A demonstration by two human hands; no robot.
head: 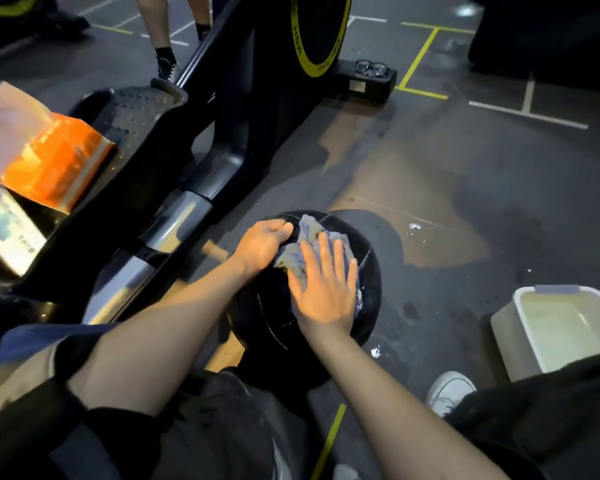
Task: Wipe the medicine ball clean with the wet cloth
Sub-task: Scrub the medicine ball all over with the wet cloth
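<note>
Pressing flat and open-palmed, the right hand pins the crumpled blue-grey wet cloth on the round black medicine ball on the floor, left hand gripping the ball's 10 o'clock edge.

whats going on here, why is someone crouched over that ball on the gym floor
A person is wiping a large black stitched medicine ball that sits on the dark gym floor. Their right hand lies flat, pressing a crumpled bluish wet cloth onto the top of the ball, while the left hand grips the ball's far left side to steady it. A white plastic tub stands on the floor to the right, and wet patches show around the ball.
</note>
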